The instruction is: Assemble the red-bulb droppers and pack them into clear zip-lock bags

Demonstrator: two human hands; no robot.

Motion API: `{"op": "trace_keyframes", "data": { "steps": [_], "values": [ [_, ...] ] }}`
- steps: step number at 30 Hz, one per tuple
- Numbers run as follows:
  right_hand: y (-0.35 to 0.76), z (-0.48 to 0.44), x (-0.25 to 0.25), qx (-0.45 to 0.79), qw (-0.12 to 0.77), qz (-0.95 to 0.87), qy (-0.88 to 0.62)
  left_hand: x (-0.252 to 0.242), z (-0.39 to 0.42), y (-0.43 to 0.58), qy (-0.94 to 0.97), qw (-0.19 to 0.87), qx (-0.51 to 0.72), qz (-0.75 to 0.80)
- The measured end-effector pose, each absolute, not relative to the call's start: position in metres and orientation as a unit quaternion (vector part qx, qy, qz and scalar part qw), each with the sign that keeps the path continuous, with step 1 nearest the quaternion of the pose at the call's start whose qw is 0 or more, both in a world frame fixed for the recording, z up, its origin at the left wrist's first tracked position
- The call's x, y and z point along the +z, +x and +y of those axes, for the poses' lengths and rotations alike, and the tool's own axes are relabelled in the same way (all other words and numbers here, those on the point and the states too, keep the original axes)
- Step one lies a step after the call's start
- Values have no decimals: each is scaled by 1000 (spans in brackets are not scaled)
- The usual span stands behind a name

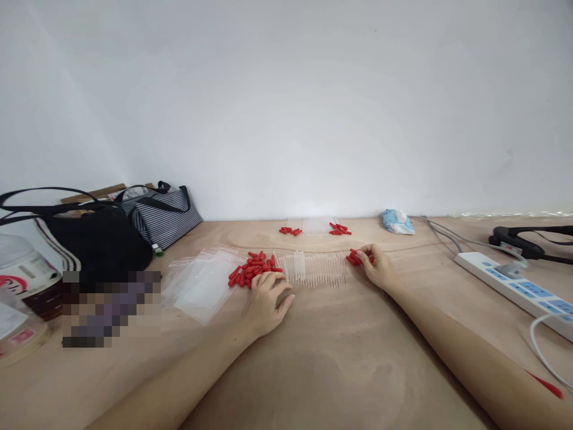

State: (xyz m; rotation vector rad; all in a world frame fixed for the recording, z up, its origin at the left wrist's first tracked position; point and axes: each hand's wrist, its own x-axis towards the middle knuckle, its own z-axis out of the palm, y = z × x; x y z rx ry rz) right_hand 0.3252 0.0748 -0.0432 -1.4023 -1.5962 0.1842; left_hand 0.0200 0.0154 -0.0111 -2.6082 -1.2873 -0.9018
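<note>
My left hand (268, 301) rests low on the table with its fingers apart and bent. Its fingertips touch the near edge of a heap of small red capsule-shaped pieces (250, 269). To the right of that heap, thin clear sticks (316, 269) lie side by side in a row, roughly between my hands. My right hand (378, 269) is at the row's right end, thumb and fingers closed on a few red pieces (353, 258). Part of that small cluster is hidden behind the fingers.
Clear plastic bags (201, 286) lie left of the heap. Farther back, a smaller set of sticks (316, 226) has red pieces at both sides. Black bag (102, 239) and striped bag (165, 218) stand left; blue-white packet (397, 221) and power strip (514, 289) lie right.
</note>
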Motion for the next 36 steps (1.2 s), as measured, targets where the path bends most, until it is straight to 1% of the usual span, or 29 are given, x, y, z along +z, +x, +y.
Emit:
{"op": "trace_keyframes", "data": {
  "steps": [3,7,11,14,22,28,31,36],
  "values": [
    [323,72,-38,20,470,-691,-548,-6,22,23,-820,83,-303,-478],
    [310,60,-27,-51,384,-779,-493,6,41,36,-783,97,-286,-543],
    [285,41,-19,-51,314,-846,-428,14,64,57,-755,75,-235,-607],
    [269,30,-16,-36,293,-866,-404,15,77,69,-731,58,-189,-653],
    [264,25,-18,-25,290,-870,-397,14,95,80,-706,44,-144,-692],
    [263,25,-18,-13,288,-868,-404,18,99,86,-709,34,-151,-688],
    [262,25,-18,-11,295,-862,-412,26,90,82,-740,40,-178,-648],
    [262,28,-21,19,335,-851,-404,28,53,50,-845,13,-204,-494]
  ]
}}
